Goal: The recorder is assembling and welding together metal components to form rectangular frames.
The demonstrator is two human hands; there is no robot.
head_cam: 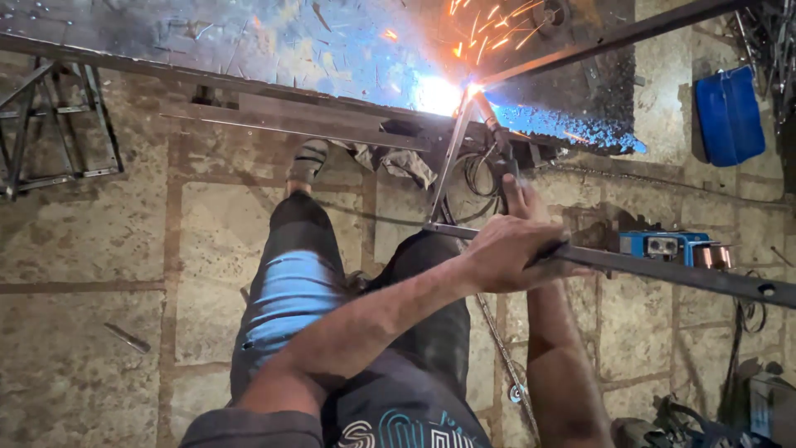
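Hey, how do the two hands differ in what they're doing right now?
The left hand closes over a flat metal bar lying across the view; the right hand reaches further forward, holding a welding electrode holder towards the sparking joint. The left hand shows fully; the right hand is partly hidden behind it. Both are bare and keep a closed grip.

Left hand (506,253) grips a flat steel bar (663,270); right hand (516,195) holds electrode holder (496,133) at the bright arc w/ sparks (464,87) on metal frame (274,116), blue welding machine (667,245) on stone floor (99,224) nearby
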